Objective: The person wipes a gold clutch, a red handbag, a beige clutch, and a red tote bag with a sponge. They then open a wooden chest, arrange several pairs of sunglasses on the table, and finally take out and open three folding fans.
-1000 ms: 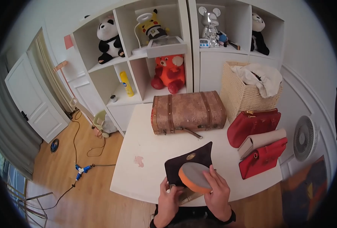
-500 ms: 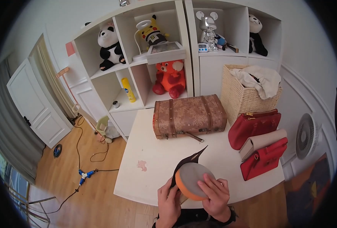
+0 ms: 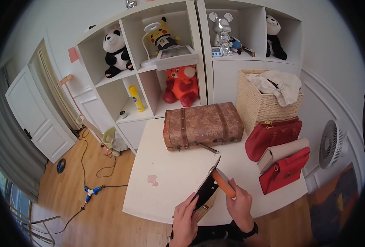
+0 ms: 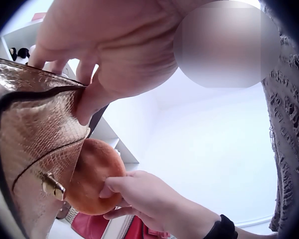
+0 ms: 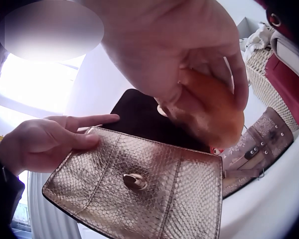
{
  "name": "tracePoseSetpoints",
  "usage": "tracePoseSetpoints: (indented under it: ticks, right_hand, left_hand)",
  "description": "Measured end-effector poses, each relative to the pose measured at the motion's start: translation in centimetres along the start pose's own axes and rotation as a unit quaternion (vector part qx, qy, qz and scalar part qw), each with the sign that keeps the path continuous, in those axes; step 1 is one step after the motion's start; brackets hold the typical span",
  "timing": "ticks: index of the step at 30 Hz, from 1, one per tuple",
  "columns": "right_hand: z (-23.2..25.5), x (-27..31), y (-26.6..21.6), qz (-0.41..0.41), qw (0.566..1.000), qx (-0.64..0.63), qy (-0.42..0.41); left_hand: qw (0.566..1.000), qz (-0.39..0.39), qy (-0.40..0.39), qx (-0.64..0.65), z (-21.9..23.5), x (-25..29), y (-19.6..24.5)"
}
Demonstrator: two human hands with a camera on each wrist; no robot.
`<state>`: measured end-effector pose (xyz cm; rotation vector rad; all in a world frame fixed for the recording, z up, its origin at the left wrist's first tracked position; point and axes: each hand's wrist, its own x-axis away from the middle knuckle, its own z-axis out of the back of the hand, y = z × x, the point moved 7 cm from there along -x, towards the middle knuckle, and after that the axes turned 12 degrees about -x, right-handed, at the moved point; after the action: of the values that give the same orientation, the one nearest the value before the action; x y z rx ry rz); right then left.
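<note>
A gold snakeskin-textured handbag [image 5: 109, 164] with a metal clasp [image 5: 134, 181] is held up over the near table edge, its dark-lined flap [image 5: 134, 112] raised. My left hand [image 3: 185, 218] grips the bag by its side edge, thumb on the gold front. In my right hand [image 3: 241, 208] is a round orange sponge pad [image 3: 223, 183], pinched between thumb and fingers. The pad is edge-on in the head view, close against the flap's inner side; its grey face is hidden. In the left wrist view the orange pad [image 4: 97, 179] shows beyond the bag's edge.
A brown patterned suitcase [image 3: 203, 125] lies at the table's back. To the right stand a dark red bag [image 3: 269, 140], a beige bag [image 3: 283, 154] and a bright red bag [image 3: 285, 173]. Behind them is a wicker basket [image 3: 256, 99] with cloth. A fan [image 3: 330, 144] stands beyond.
The sponge pad has turned from showing its grey face to standing edge-on. The bag has tilted with its flap now slanting up to the right. My right hand has turned with the pad.
</note>
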<state>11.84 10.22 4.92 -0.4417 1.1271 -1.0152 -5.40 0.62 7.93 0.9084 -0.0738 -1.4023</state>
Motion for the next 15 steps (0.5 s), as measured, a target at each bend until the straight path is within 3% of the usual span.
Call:
tracePoseSetpoints:
  ticks: [2,5,7,9,11,12,14,15]
  right_hand:
    - [-0.5,0.1,-0.5,-0.086,0.993,-0.058,-0.059]
    - [-0.1,0.4,-2.6,-0.089,0.988,-0.105,-0.072]
    - [0.7,0.3,-2.8,-0.093,0.984,-0.141,-0.048]
    - [1.1,0.3,-2.8,-0.102,0.979,-0.175,-0.026]
    - [2.1,-0.4,-4.2,-0.016,0.975,-0.219,0.027]
    - [2.3,-0.7,-4.4,-0.016,0.975,-0.220,0.028]
    - [2.7,-0.7,-7.5,0.152,0.984,-0.096,0.005]
    - [2.8,-0.9,-7.1,0.150,0.984,-0.096,0.005]
  left_hand:
    - [1.000,-0.006,-0.004,0.012,-0.4,0.1,0.1]
    - [0.999,0.006,-0.002,0.052,-1.1,0.1,0.0]
    - [0.999,-0.036,0.009,-0.031,-0.8,-0.3,0.9]
    - [0.999,-0.031,0.005,-0.044,-0.8,-0.3,1.0]
    - [0.998,-0.027,0.000,-0.058,-0.7,-0.4,1.1]
    - [0.998,-0.033,0.001,-0.058,-0.7,-0.5,1.1]
    - [0.998,-0.038,0.002,-0.059,-0.8,-0.4,0.9]
    - [0.997,-0.042,-0.004,-0.070,-1.1,-0.2,0.7]
